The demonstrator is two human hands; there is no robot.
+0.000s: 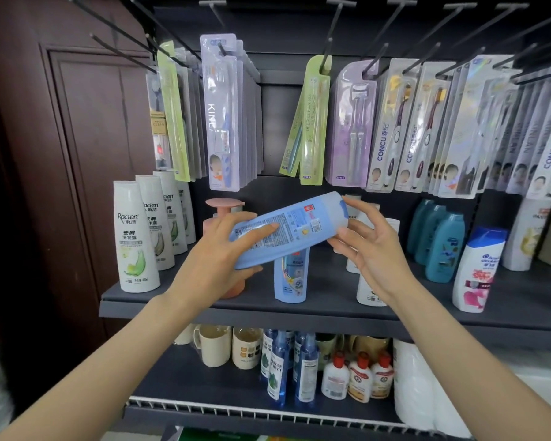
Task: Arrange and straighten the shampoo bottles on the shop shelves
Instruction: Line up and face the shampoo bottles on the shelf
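head view: both hands hold one light blue shampoo bottle (288, 229) in front of the dark grey shelf (331, 310), tilted, its cap end up toward the right hand and its base down at the left. the left hand (223, 249) grips the lower body, fingers curled over the printed back label and thumb under the base. the right hand (368, 246) pinches the cap end between thumb and fingertips, the other fingers spread loosely. the bottle is smooth opaque plastic with rounded shoulders and a flat oval body.

just under the hands a second blue bottle (291, 278) stands upright on the shelf, its top hidden by the held one. behind the left hand a pink pump bottle (225, 208) shows only its round flat top and part of its body. left of the left hand a row of white racien bottles (136, 240) runs back in file, curved and glossy. behind the right hand more white bottles (368, 291) are mostly covered; their labels cannot be read. right of the right hand stand teal bottles (442, 246) and a white head & shoulders bottle (477, 268) with a blue cap.

above the hands, carded toothbrushes (223, 113) in clear blister packs hang from black pegs. below the forearms, a lower shelf holds cream mugs (215, 345), blue spray bottles (279, 361) and small red-capped bottles (360, 377); its right end is cut off and blurred.
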